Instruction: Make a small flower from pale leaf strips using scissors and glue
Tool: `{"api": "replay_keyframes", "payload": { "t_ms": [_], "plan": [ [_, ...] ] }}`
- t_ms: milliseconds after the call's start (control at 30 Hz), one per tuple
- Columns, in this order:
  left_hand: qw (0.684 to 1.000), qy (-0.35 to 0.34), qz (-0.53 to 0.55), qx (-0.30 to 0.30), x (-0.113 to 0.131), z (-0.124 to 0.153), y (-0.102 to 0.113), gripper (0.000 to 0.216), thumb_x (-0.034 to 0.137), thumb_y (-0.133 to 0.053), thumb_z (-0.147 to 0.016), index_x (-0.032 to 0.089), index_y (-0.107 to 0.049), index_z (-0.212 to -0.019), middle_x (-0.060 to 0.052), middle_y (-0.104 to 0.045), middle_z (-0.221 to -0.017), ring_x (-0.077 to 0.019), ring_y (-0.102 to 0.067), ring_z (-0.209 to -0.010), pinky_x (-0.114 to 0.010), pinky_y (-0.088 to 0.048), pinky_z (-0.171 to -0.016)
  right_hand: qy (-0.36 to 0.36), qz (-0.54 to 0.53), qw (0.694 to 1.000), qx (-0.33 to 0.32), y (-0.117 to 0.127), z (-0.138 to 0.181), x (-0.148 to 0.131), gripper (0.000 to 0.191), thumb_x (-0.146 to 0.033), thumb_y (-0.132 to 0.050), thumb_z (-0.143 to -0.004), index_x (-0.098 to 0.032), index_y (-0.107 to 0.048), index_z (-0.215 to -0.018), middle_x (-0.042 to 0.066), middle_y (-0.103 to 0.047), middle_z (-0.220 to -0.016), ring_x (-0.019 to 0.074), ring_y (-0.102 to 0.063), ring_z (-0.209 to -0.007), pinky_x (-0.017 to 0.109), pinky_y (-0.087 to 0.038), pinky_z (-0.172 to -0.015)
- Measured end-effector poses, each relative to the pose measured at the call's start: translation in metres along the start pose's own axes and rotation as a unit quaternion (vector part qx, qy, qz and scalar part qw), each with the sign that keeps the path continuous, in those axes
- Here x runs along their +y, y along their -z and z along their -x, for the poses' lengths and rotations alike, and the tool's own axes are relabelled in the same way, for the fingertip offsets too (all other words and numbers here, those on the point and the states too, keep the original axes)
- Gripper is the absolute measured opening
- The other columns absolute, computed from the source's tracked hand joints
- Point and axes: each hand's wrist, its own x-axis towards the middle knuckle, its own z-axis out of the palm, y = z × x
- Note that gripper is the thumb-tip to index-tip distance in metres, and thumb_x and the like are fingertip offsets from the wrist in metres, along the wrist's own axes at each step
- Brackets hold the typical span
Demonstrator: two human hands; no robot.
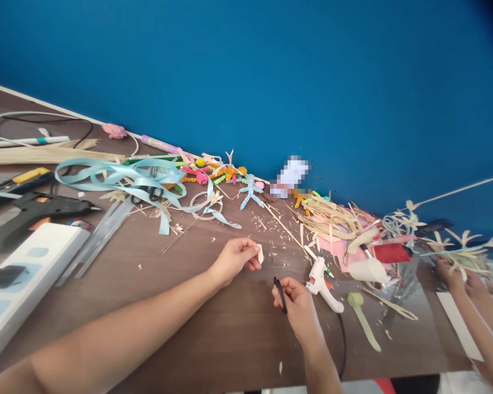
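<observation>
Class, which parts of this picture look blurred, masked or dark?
Head view: coarse pixels mask a pale patch by the flat blue wall; upper right corner dark; black-handled metal scissors slightly soft, the co-worker's bare hands softer.

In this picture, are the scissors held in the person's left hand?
No, the scissors are in the right hand, while the left hand pinches a small pale piece.

Two glue guns (319, 273), perhaps two pairs of scissors (280, 295).
</observation>
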Motion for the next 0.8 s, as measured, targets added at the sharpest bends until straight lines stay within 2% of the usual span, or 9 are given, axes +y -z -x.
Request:
{"api": "replay_keyframes", "payload": {
  "t_ms": [167,333,800],
  "plan": [
    [1.000,0.002,0.004,0.001,-0.001,0.000,0.000,0.023,0.033,-0.061,-0.066,0.011,-0.053,-0.065,-0.002,-0.060,-0.058,-0.0078,-0.054,-0.045,-0.018,-0.040,-0.044,0.004,0.001,1.000,-0.008,0.001,0.000,0.007,0.022,-0.034,-0.062,-0.067,-0.017,-0.049,-0.062,-0.004,-0.049,-0.049,0.0085,-0.041,-0.047,0.020,-0.030,-0.046],
    [1.000,0.000,0.006,-0.005,-0.004,-0.002,0.002,0.026,0.035,-0.062,-0.066,0.011,-0.053,-0.066,-0.002,-0.059,-0.058,-0.0075,-0.054,-0.045,-0.018,-0.041,-0.045,0.032,0.036,0.999,-0.006,-0.001,0.001,0.014,0.023,-0.034,-0.063,-0.066,-0.017,-0.048,-0.063,-0.006,-0.042,-0.050,0.0070,-0.035,-0.046,0.019,-0.028,-0.043],
    [1.000,-0.002,0.001,-0.012,-0.004,-0.002,0.001,0.027,0.036,-0.062,-0.067,0.010,-0.053,-0.064,-0.001,-0.058,-0.054,-0.0074,-0.054,-0.045,-0.017,-0.041,-0.045,0.039,0.049,0.998,0.011,-0.003,0.000,0.011,0.028,-0.037,-0.068,-0.060,-0.017,-0.049,-0.060,-0.006,-0.043,-0.048,0.0072,-0.036,-0.044,0.020,-0.030,-0.042]
  ]
}}
